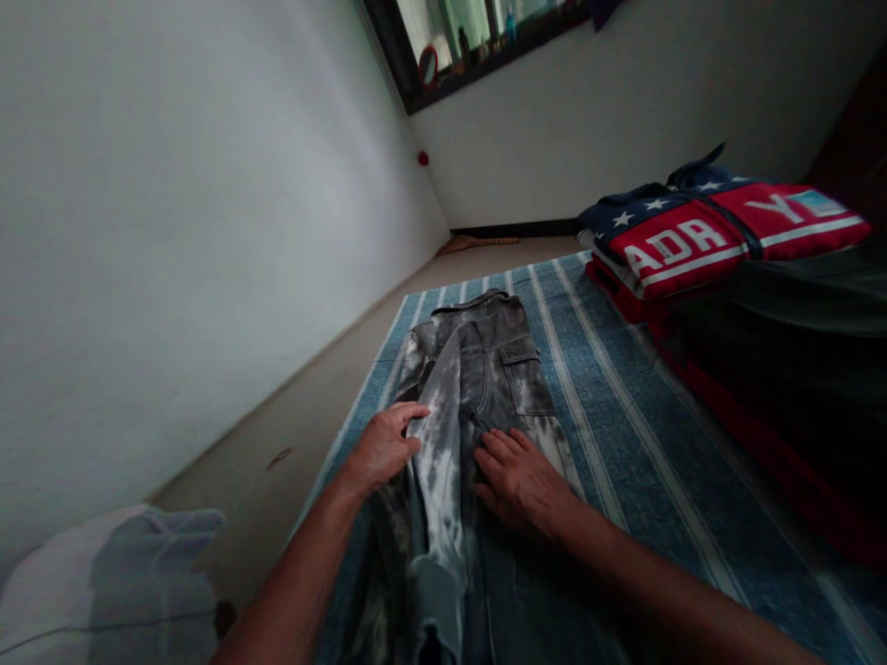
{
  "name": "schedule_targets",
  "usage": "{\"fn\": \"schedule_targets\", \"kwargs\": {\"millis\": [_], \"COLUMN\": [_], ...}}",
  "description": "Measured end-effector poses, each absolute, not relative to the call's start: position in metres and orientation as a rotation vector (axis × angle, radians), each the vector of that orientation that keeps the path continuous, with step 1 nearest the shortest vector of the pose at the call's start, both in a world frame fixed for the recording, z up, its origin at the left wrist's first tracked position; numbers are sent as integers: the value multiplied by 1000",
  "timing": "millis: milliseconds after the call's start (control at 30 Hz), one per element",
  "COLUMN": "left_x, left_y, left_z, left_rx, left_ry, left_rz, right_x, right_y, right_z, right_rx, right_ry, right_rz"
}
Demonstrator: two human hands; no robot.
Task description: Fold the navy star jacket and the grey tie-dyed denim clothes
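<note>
Grey and white mottled cargo trousers (523,379) lie lengthwise before me, waistband at the far end and a flap pocket on the right side. One pale, blotchy leg (440,443) lies along the middle, over the darker cloth. My left hand (388,443) touches that leg's left edge, its thumb and index finger apart. On the right, my right hand (519,476) rests palm down on the trousers with fingers stretched out. The near end of the garment is dark and blurred.
Under the trousers is a blue sheet with white stripes (582,360). Folded red and navy clothes (721,240) with white stars are stacked at the right, beside dark cloth (796,351). A pale checked cloth (139,582) is at lower left. White walls (228,185) border the left and back.
</note>
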State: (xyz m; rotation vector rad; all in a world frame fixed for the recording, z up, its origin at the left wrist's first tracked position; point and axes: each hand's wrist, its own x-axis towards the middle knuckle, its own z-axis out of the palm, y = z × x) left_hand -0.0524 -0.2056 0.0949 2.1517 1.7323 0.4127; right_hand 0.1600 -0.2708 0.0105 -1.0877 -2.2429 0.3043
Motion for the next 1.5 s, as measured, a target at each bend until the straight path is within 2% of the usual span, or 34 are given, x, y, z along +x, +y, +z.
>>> {"fn": "schedule_targets", "kwargs": {"millis": [300, 500, 667, 800, 933, 1033, 1133, 1300, 1500], "left_x": [-62, -57, 14, 55, 45, 29, 20, 16, 10], "left_y": [-219, -221, -201, -168, -157, -160, -162, -164, -166], "left_z": [80, 102, 119, 87, 40, 22, 20, 25, 29], "left_rx": [2036, 2312, 2154, 1915, 1867, 1913, 1988, 2163, 2297], "left_ry": [1771, 1700, 1746, 1761, 1739, 1667, 1616, 1551, 1463], "left_rz": [502, 390, 668, 850, 942, 1009, 1073, 1034, 786], "right_x": [131, 105, 82, 74, 93, 122, 145, 135, 111], "right_y": [-329, -350, -354, -360, -373, -371, -341, -273, -263], "right_z": [48, 41, 50, 45, 21, 15, 22, 13, -4], "right_rx": [-552, -647, -758, -740, -753, -684, -828, -1418, -1587], "right_ry": [-2194, -2420, -2512, -2429, -2277, -2033, -2143, -2127, -2146], "right_rz": [382, 223, 224, 284, 236, 164, 171, -164, -270]}}
